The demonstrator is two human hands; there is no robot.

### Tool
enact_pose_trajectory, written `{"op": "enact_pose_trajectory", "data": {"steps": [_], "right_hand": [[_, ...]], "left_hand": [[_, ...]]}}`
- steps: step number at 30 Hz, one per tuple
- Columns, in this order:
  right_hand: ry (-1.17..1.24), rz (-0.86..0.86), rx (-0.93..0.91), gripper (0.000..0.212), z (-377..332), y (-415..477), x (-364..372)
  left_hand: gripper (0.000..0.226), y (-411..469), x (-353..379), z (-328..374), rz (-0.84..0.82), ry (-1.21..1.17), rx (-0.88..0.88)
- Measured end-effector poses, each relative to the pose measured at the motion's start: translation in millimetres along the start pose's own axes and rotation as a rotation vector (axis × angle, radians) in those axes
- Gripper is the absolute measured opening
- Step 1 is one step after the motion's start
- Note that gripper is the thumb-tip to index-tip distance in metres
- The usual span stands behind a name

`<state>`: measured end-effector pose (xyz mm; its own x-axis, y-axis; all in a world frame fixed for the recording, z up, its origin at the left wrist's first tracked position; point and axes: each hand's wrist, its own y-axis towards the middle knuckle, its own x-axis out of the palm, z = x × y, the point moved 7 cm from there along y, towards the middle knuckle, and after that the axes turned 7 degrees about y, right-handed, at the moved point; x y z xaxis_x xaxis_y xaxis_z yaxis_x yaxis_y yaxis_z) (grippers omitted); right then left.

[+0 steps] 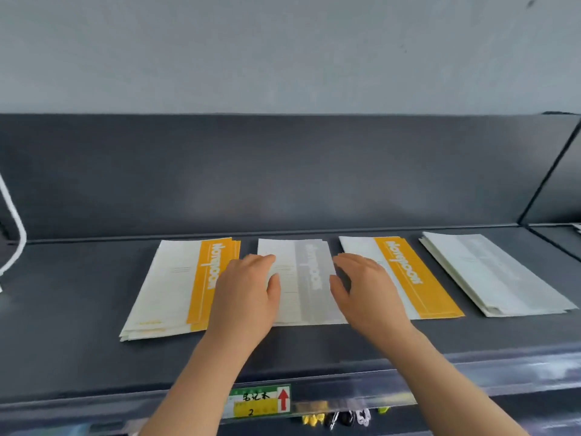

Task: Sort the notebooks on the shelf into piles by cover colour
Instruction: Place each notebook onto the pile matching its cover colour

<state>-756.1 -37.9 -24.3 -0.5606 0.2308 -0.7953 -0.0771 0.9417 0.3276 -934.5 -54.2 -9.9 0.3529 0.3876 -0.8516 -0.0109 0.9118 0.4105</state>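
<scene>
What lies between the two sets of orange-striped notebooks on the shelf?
Head view: the grey-striped notebook pile lies between them, with the left hand and right hand at its two sides.

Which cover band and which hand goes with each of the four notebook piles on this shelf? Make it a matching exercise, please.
Piles:
1. leftmost pile
2. second pile
3. third pile
4. rightmost pile

States:
a. grey band, no hand near
b. orange band, partly hidden by the left hand
c. grey band, between both hands
d. orange band, partly hidden by the right hand

Pairs: 1-b, 2-c, 3-d, 4-a
</scene>
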Motion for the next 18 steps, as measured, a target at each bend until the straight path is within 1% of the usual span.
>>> {"op": "enact_pose_trajectory", "data": {"steps": [4,7,10,13,15,18], "right_hand": [[-0.021,0.073,0.05,0.034,41.0,-17.2,-44.1],[-0.019,0.133,0.096,0.032,77.9,-33.0,-80.2],[-0.045,0.15,0.146,0.031,122.4,-50.4,-116.6],[-0.08,0.176,0.182,0.035,168.7,-71.8,-157.7],[-0.088,0.191,0.2,0.038,199.6,-87.0,-186.9],[-0.108,0.206,0.214,0.036,247.9,-107.8,-230.2]], "left_hand": [[0.039,2.1,19.1,56.1,-0.043,-0.04,0.08],[0.038,2.5,32.9,105.2,-0.051,-0.073,0.14],[0.038,-2.6,47.8,160.4,-0.057,-0.125,0.179],[0.035,-9.9,65.8,220.4,-0.077,-0.142,0.224],[0.035,-14.5,77.6,260.2,-0.087,-0.17,0.235],[0.037,-21.3,97.1,320.1,-0.098,-0.217,0.243]]}}
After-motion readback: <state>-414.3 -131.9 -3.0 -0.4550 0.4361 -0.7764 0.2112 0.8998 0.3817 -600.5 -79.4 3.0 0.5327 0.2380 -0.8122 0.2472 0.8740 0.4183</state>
